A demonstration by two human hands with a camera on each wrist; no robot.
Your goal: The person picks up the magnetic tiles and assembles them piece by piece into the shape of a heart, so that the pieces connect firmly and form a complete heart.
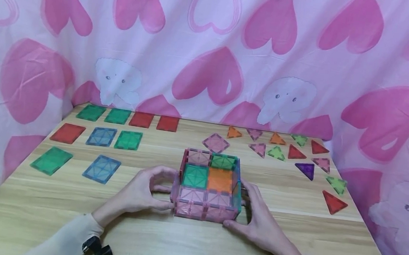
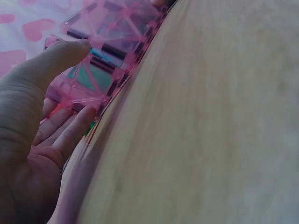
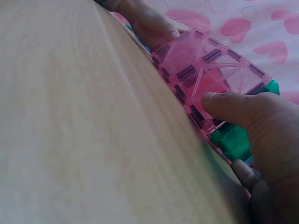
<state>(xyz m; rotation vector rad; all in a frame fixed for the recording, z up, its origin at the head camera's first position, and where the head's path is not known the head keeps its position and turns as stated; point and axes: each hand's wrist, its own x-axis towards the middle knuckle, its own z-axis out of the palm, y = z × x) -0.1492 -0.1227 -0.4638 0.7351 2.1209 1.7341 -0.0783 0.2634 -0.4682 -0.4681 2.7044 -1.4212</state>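
A low open-topped box of translucent magnetic tiles (image 1: 190, 210) stands on the table before me. Its front wall is pink; green and orange squares show inside, with red on the left side and blue and green on the right. My left hand (image 1: 142, 189) grips the box's left side, where a pink tile (image 2: 77, 91) shows between thumb and fingers in the left wrist view. The right hand (image 1: 260, 220) holds the opposite side, its thumb (image 3: 229, 106) on the front pink wall and its fingers by a green tile (image 3: 232, 142), partly hidden.
On the wooden table (image 1: 162, 243), several square tiles lie spread at left, among them a blue square (image 1: 102, 169) and a green square (image 1: 51, 161). Several triangles, such as a red triangle (image 1: 334, 202), lie at right. A pink square (image 1: 215, 143) lies behind the box. A heart-printed curtain (image 1: 214, 33) hangs behind.
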